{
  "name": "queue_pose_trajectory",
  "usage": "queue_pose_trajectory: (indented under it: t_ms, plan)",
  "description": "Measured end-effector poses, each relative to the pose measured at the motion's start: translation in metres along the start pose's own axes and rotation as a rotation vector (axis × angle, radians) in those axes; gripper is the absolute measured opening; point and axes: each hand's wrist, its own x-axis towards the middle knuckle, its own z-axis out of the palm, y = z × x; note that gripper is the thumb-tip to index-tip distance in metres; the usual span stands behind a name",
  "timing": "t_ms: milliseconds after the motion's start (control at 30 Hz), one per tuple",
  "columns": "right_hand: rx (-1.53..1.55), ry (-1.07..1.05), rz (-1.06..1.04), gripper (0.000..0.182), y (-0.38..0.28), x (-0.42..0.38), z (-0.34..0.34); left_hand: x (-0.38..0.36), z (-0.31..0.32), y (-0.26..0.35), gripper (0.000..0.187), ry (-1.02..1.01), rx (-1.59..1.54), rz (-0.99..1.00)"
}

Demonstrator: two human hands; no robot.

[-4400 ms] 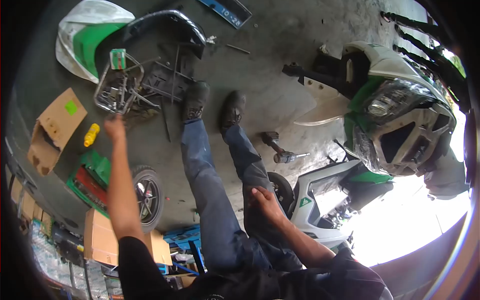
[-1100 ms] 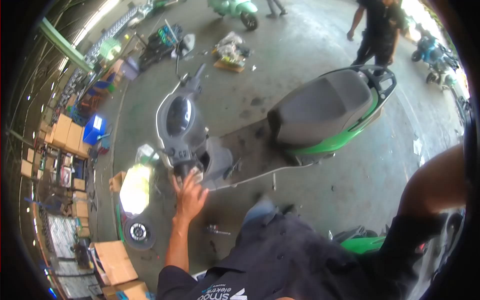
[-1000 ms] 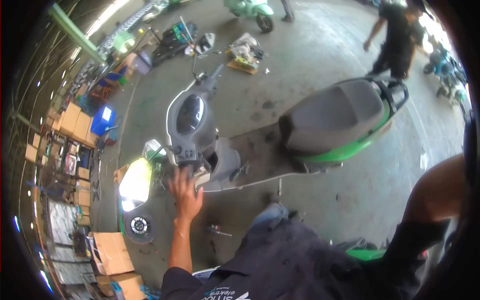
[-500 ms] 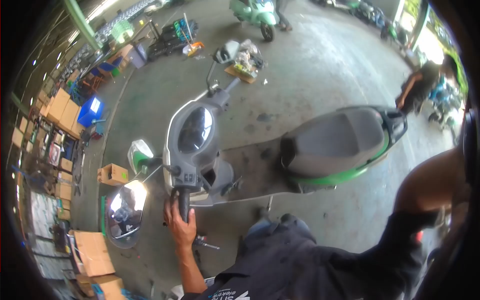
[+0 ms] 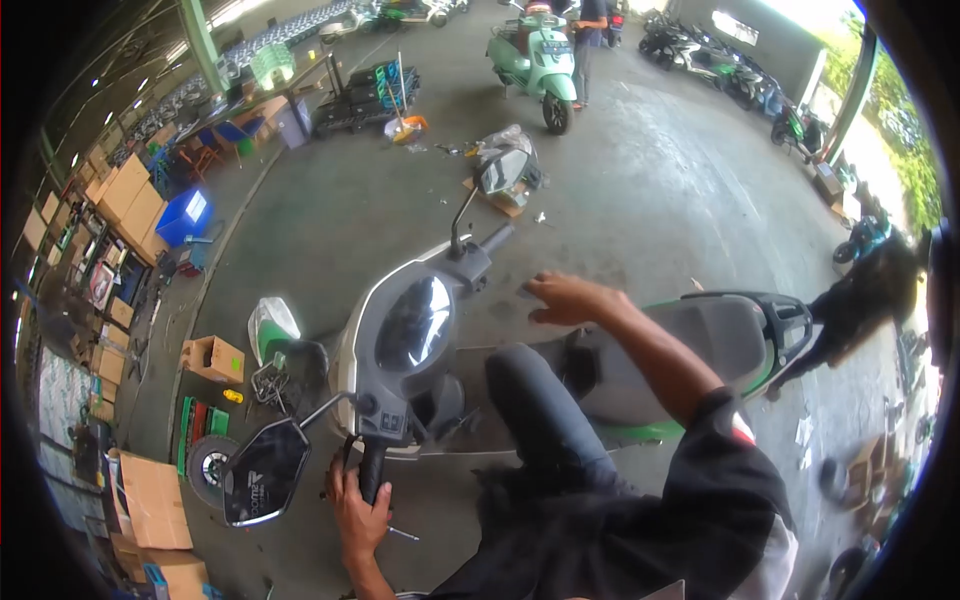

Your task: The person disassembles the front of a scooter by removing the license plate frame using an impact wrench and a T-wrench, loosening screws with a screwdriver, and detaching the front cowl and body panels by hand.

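Note:
A scooter with a grey seat [image 5: 680, 350], green side trim and a dark oval dashboard [image 5: 414, 322] stands in front of me. My left hand [image 5: 358, 512] is wrapped round its near black handlebar grip [image 5: 371, 474], close to the brake lever. Over the gap between the far handlebar and the seat, my right hand [image 5: 568, 299] hangs in the air with fingers apart, touching nothing I can see. My bent knee [image 5: 525, 385] is over the footboard, hiding part of it. The near mirror [image 5: 266, 472] sticks out to the left.
Cardboard boxes [image 5: 150, 495] and a blue bin [image 5: 184, 217] line the left side. A mint scooter [image 5: 540, 65] stands ahead beside a person [image 5: 590, 45]. Another person [image 5: 870, 300] in dark clothes is behind the seat. Wrapped parts [image 5: 508, 165] lie on the floor.
My right arm has swung forward from the right edge to above the scooter. My knee has come over the footboard. The left hand keeps hold of the handlebar grip.

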Motion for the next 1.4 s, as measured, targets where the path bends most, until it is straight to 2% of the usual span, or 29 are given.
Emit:
queue_pose_trajectory:
  t_ms: [33,100,167,233,333,400,467,567,600,667,700,733,800,833,867,933,967,1067,1100,1133,1200,1233,1333,1400]
  plan:
    - [-0.01,-0.003,-0.008,0.062,0.008,0.022,0.008,0.001,0.0,-0.001,0.049,-0.014,0.017,0.015]
    - [-0.039,0.164,-0.023,0.069,0.019,0.06,0.03,0.001,0.001,0.01,0.05,-0.041,0.037,-0.035]
    - [-0.06,0.208,-0.046,0.072,0.028,0.096,0.053,0.003,0.001,0.021,0.051,-0.082,0.075,-0.081]
    - [-0.096,0.273,-0.059,0.076,0.034,0.129,0.06,0.007,0.007,0.034,0.056,-0.136,0.067,-0.238]
    - [-0.156,0.333,-0.087,0.077,0.041,0.163,0.05,0.011,0.028,0.04,0.063,-0.175,0.129,-0.352]
    - [-0.191,0.292,-0.276,0.076,0.048,0.168,0.025,0.013,0.043,0.06,0.05,-0.132,0.319,-0.175]
    - [-0.229,0.309,-0.348,0.072,0.062,0.192,0.014,-0.031,0.085,0.015,0.07,-0.557,0.445,-0.586]
    - [-0.219,0.47,-0.559,0.065,0.069,0.232,0.01,-0.018,0.082,0.03,0.066,-0.485,0.38,-0.602]
    - [-0.221,0.45,-0.572,0.065,0.067,0.249,0.004,-0.012,0.084,0.034,0.064,-0.461,0.365,-0.599]
    - [-0.171,-0.162,-0.582,0.066,0.06,0.28,-0.009,-0.001,0.086,0.037,0.062,-0.435,0.354,-0.622]
    - [-0.039,-0.317,-0.499,0.066,0.061,0.288,-0.016,0.012,0.082,0.042,0.061,-0.439,0.345,-0.635]
    - [-0.024,-0.353,-0.516,0.071,0.068,0.304,-0.011,0.024,0.083,0.044,0.059,-0.439,0.335,-0.66]
    - [0.03,-0.207,-0.792,0.083,0.097,0.335,0.042,0.039,0.087,0.045,0.057,-0.429,0.311,-0.738]
    - [0.155,0.015,-1.063,0.089,0.117,0.354,0.082,0.044,0.085,0.045,0.056,-0.436,0.299,-0.772]
    - [0.222,0.106,-1.197,0.095,0.114,0.356,0.079,0.046,0.084,0.048,0.054,-0.441,0.282,-0.81]
    - [-0.053,-0.391,-0.775,0.102,0.097,0.339,0.055,0.043,0.088,0.052,0.052,-0.44,0.24,-0.889]
    - [0.022,-0.272,-0.82,0.104,0.081,0.333,0.022,0.041,0.093,0.054,0.051,-0.425,0.222,-0.928]
    - [-0.005,-0.24,-0.888,0.105,0.06,0.342,-0.008,0.034,0.104,0.057,0.047,-0.363,0.169,-1.016]
    - [-0.101,-0.511,-0.688,0.099,0.029,0.335,-0.053,0.029,0.108,0.058,0.046,-0.342,0.151,-1.041]
    - [-0.114,-0.516,-0.699,0.099,0.026,0.343,-0.05,0.025,0.115,0.057,0.045,-0.318,0.137,-1.069]
    - [-0.087,-0.36,-0.878,0.097,0.026,0.356,-0.038,0.015,0.125,0.059,0.043,-0.27,0.109,-1.118]
    - [-0.099,-0.372,-0.883,0.097,0.025,0.359,-0.037,0.009,0.13,0.058,0.042,-0.242,0.091,-1.141]
    - [-0.252,-0.483,-0.86,0.088,0.009,0.36,-0.051,-0.01,0.15,0.058,0.039,-0.147,0.049,-1.2]
    - [-0.281,-0.569,-0.71,0.085,0.002,0.358,-0.055,-0.026,0.164,0.06,0.037,-0.084,0.03,-1.24]
